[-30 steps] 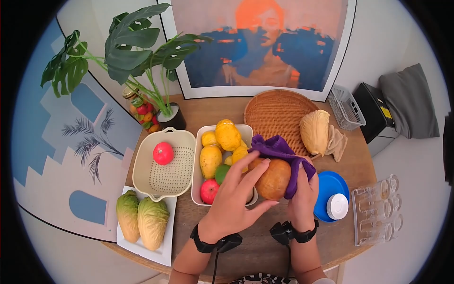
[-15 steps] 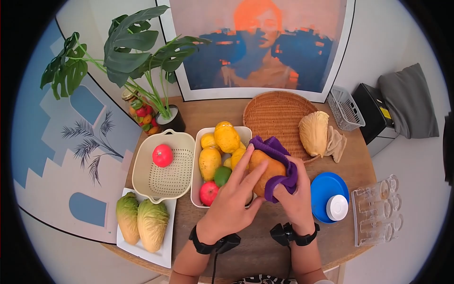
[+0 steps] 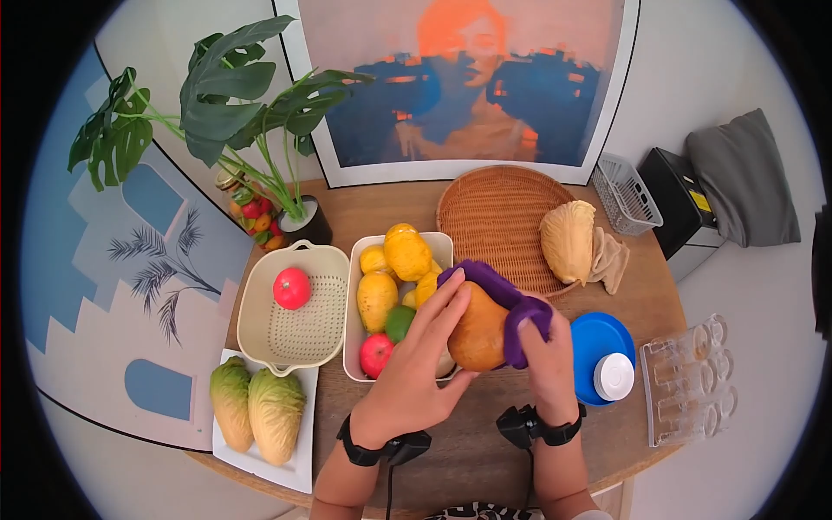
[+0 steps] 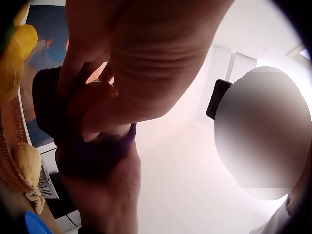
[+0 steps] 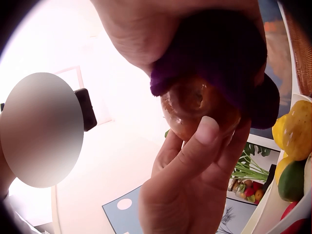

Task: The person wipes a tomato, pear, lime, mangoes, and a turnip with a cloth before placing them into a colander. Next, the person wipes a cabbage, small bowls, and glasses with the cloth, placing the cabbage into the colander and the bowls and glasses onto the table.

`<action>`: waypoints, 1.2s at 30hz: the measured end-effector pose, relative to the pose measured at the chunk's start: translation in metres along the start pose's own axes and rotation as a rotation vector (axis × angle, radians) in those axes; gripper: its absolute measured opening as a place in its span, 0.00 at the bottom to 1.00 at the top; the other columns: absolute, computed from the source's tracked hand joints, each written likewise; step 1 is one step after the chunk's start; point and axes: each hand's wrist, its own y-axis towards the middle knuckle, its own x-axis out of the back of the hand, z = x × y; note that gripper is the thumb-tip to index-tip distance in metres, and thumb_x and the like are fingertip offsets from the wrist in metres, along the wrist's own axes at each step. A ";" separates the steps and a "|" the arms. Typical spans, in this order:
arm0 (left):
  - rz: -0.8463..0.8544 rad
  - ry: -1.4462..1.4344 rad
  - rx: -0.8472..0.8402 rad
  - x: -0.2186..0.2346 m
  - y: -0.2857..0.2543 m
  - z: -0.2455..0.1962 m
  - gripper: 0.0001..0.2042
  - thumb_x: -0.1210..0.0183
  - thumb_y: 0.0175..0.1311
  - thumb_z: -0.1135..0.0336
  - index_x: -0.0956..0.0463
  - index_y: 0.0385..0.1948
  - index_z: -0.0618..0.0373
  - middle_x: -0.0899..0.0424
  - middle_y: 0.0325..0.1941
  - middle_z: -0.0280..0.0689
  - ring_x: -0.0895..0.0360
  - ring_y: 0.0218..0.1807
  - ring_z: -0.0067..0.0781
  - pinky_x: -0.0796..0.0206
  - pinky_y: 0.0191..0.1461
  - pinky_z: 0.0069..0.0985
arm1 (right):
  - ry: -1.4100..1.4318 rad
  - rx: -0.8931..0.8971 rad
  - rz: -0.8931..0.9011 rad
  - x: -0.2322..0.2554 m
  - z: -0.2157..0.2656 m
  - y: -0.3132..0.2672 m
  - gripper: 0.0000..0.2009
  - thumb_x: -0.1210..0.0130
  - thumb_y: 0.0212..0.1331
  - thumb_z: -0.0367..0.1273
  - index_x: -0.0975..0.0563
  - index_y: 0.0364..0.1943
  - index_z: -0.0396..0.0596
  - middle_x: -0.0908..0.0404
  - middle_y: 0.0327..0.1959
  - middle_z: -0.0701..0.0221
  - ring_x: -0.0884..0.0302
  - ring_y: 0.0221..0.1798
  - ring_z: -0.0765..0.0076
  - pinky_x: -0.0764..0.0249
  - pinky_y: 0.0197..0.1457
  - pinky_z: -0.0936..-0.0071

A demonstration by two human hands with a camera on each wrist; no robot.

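A rounded brownish-orange fruit [image 3: 478,329] is up between both hands, over the near part of the table. My left hand [image 3: 412,377] holds it from the left, fingers along its upper side. In the right wrist view the left thumb [image 5: 208,130] presses on the glossy end of the fruit, near a small dent. My right hand [image 3: 550,364] grips a purple cloth [image 3: 530,319] that wraps the fruit's far and right sides. The left wrist view shows this cloth dark between the two hands.
Left of the hands, a white bin [image 3: 354,368] holds yellow fruits, a green one and a red one. Beyond are a cream colander [image 3: 299,334] with a red fruit, cabbages [image 3: 276,416], a wicker tray [image 3: 485,217], a blue plate [image 3: 589,338] and glasses [image 3: 693,381].
The fruit has turned between the hands, and the purple cloth has shifted over its right side. My right hand first moved left with the cloth, then slightly back right.
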 end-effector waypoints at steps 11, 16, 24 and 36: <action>0.010 0.068 -0.010 0.001 0.000 -0.001 0.42 0.29 0.46 0.75 0.39 0.69 0.52 0.43 0.73 0.49 0.40 0.72 0.53 0.42 0.71 0.38 | -0.109 0.225 0.024 -0.009 -0.008 0.001 0.20 0.38 0.52 0.27 0.27 0.51 0.38 0.25 0.46 0.69 0.27 0.50 0.75 0.30 0.55 0.76; 0.033 0.069 0.035 0.002 -0.001 -0.006 0.40 0.27 0.46 0.72 0.35 0.66 0.51 0.41 0.72 0.49 0.37 0.70 0.50 0.38 0.69 0.37 | 0.023 0.140 -0.142 0.000 -0.014 0.005 0.09 0.45 0.64 0.28 0.23 0.45 0.37 0.22 0.40 0.72 0.25 0.44 0.81 0.28 0.49 0.80; -0.146 -0.299 0.186 -0.009 -0.006 0.012 0.39 0.26 0.50 0.62 0.38 0.65 0.60 0.29 0.62 0.47 0.23 0.57 0.37 0.27 0.56 0.31 | -0.068 0.261 0.125 -0.003 -0.010 0.005 0.36 0.33 0.43 0.30 0.32 0.63 0.39 0.30 0.58 0.61 0.31 0.61 0.65 0.38 0.66 0.70; -0.007 -0.184 0.369 0.006 -0.009 -0.001 0.33 0.47 0.71 0.55 0.48 0.69 0.66 0.26 0.56 0.49 0.22 0.52 0.37 0.31 0.56 0.28 | -0.150 0.308 0.100 -0.010 -0.017 0.004 0.36 0.32 0.44 0.30 0.33 0.63 0.40 0.27 0.56 0.61 0.28 0.58 0.66 0.34 0.63 0.69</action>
